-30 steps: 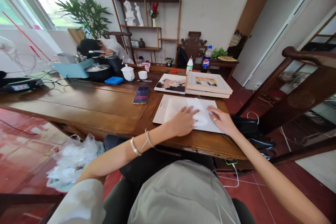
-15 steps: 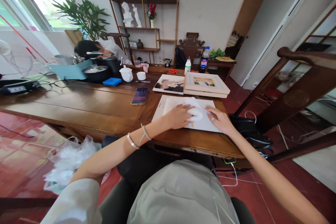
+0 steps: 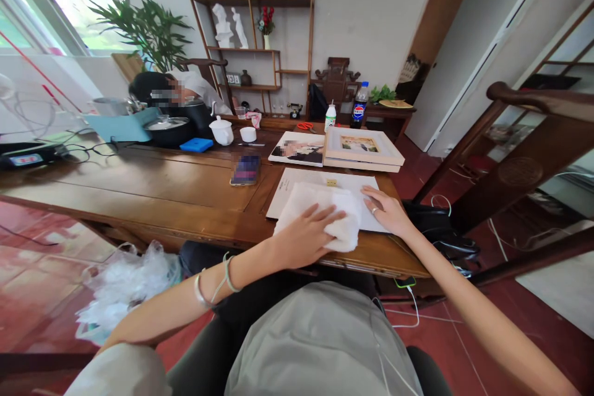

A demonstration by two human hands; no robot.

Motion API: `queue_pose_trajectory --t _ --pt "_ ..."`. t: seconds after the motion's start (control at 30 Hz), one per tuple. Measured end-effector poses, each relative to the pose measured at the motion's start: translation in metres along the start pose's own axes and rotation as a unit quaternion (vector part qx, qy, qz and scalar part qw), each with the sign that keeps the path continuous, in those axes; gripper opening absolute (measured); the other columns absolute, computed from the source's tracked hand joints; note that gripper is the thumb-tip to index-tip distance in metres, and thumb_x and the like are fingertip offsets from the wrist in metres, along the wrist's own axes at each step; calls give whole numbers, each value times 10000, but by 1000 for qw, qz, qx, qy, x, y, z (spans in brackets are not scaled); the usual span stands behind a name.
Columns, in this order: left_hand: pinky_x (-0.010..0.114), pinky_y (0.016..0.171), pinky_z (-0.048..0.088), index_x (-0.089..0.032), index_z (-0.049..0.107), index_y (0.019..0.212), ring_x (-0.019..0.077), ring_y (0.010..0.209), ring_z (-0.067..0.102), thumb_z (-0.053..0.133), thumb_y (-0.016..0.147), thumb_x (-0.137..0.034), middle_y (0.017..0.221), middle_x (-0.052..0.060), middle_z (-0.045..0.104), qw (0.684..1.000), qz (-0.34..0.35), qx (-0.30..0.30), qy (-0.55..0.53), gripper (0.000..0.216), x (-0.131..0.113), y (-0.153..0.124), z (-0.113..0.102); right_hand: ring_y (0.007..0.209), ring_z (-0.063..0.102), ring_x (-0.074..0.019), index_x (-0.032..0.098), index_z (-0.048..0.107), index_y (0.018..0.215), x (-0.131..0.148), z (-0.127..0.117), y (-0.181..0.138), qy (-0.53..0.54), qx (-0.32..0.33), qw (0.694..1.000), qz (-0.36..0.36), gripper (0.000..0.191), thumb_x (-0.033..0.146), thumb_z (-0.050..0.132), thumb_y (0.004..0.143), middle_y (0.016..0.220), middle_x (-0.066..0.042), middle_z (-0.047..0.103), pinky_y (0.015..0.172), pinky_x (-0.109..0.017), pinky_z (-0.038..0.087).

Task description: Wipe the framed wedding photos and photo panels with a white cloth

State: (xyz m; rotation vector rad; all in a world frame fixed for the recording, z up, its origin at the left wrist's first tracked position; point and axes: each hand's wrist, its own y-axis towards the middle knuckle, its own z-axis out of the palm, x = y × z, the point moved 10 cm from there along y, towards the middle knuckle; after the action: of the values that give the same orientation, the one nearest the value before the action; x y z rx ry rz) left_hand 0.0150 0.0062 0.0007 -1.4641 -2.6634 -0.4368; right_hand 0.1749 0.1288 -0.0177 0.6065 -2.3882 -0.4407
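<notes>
A white board [image 3: 281,193] with a thin dark edge and a small gold mark [image 3: 331,182] lies flat at the near right of the wooden table. My left hand [image 3: 309,234] presses on a fluffy white cloth [image 3: 297,201], holding it against the board, its fingers slightly spread over the folds. The cloth hangs past the board's front edge. My right hand [image 3: 387,210], with a ring on one finger, rests with straight fingers on the board's right side. What lies under the cloth is hidden.
Behind the board lie a photo album [image 3: 297,150] and a framed-picture box [image 3: 364,151]. A phone [image 3: 245,170] lies to the left. A cola bottle [image 3: 359,105], white bottle [image 3: 330,116], teapot [image 3: 221,132] and blue bin [image 3: 120,125] stand farther back. A person leans at the far left.
My left hand has drawn the white cloth toward me and to the left. The cloth now spreads wider, and the board's gold mark shows. My right hand has stayed put.
</notes>
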Motion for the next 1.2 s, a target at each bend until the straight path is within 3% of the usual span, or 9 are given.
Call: queue_pose_trajectory --t 0.07,0.17,0.3,0.5,0.63,0.8,0.93,1.07,1.2 --pt "418 1133 244 -198 691 1030 250 1395 292 499 916 -348 1516 57 318 1000 2 -2 -2 270 -2 -6 -2 1266 502 -259 232 657 1149 0 0 0 3 -1 1000 -1 328 291 520 857 1301 -66 602 1113 -488 338" --pt "390 1131 262 -208 675 1076 216 1387 313 466 936 -341 1499 56 351 1000 -12 -11 -3 284 18 -2 2 1256 512 -253 237 657 1146 0 0 0 -7 -3 1000 0 323 289 515 861 1300 -63 602 1106 -487 350" --pt "411 1122 289 -175 623 1166 202 1382 323 429 956 -299 1477 92 381 998 -60 21 14 312 70 17 19 1264 504 -247 221 652 1156 0 0 0 -13 1 1000 -2 332 296 498 872 1308 -73 595 1109 -471 350" --pt "497 1080 322 -140 579 1239 287 1391 286 431 943 -251 1506 118 313 983 -152 96 22 349 137 34 41 1265 503 -243 229 656 1144 -1 0 0 -13 1 1000 -1 325 296 496 870 1296 -64 606 1115 -472 341" --pt "538 1074 305 -167 588 1237 315 1391 273 426 943 -259 1514 96 305 985 -152 79 7 348 127 25 38 1270 498 -240 216 653 1153 1 1 0 -16 5 1000 1 335 300 485 876 1301 -69 601 1120 -460 338" --pt "519 1091 287 -204 659 1089 285 1403 257 472 922 -264 1525 53 297 992 -117 51 -6 258 69 -16 14 1279 487 -257 191 651 1160 -1 2 0 -13 13 1000 14 348 297 489 871 1311 -90 590 1122 -470 332" --pt "521 1102 280 -187 680 975 298 1411 239 509 898 -244 1533 48 278 992 -100 76 -18 196 36 -41 0 1285 480 -249 203 647 1167 -3 2 1 -16 13 1000 12 349 302 489 872 1317 -75 587 1128 -465 324" --pt "477 1100 312 -195 671 1007 268 1403 270 491 908 -234 1514 45 321 992 -94 83 -22 210 43 -37 -1 1282 483 -258 214 653 1158 -3 1 1 -9 10 1000 13 342 300 500 865 1311 -67 591 1127 -476 325" --pt "455 1101 312 -180 641 1099 252 1395 290 458 922 -248 1480 82 381 988 -117 97 -23 264 82 -12 14 1281 484 -261 191 650 1161 -3 2 0 -13 15 1000 15 353 309 490 870 1318 -89 584 1123 -471 333"
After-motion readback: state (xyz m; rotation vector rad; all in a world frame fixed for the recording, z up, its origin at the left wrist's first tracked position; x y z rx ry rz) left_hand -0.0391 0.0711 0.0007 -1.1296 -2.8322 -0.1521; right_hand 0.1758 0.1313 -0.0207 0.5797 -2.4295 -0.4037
